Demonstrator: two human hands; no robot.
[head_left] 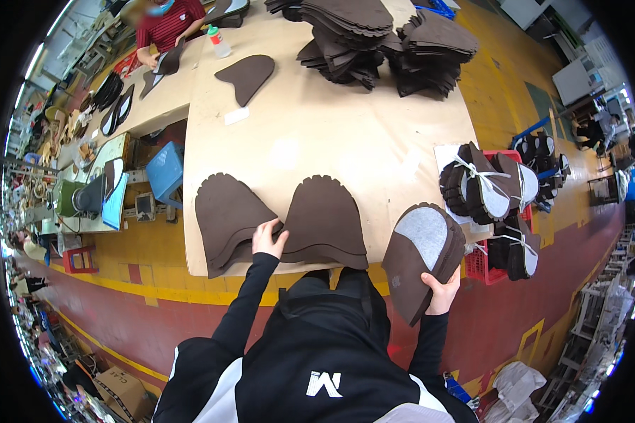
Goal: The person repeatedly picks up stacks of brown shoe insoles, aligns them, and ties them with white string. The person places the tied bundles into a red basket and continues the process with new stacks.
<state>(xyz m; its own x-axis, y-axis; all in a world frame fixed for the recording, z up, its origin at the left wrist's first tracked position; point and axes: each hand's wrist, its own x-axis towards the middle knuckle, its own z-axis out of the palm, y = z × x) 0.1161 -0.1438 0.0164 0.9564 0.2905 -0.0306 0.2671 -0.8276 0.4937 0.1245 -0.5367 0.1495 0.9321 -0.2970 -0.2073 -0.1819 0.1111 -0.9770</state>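
My right hand [441,290] is closed around the side of a stack of dark brown cut pieces [453,262], scalloped at the rounded end, the top one bearing a light grey felt-like patch [422,234]. This stack is held tilted at the table's front right corner. My left hand [268,240] has thumb and fingers at the inner corner of the left brown stack [226,211], seemingly pinching its layers. Right beside it lies another brown stack [323,218], also scalloped at its far end. Both rest along the front edge of the table [317,141].
Tall brown stacks [346,35] stand at the table's far side. A single brown piece [250,76] and a bottle [219,42] lie far left, where a co-worker in a red shirt [173,28] handles a piece. Tied bundles [476,183] sit by a red crate [478,264] at right.
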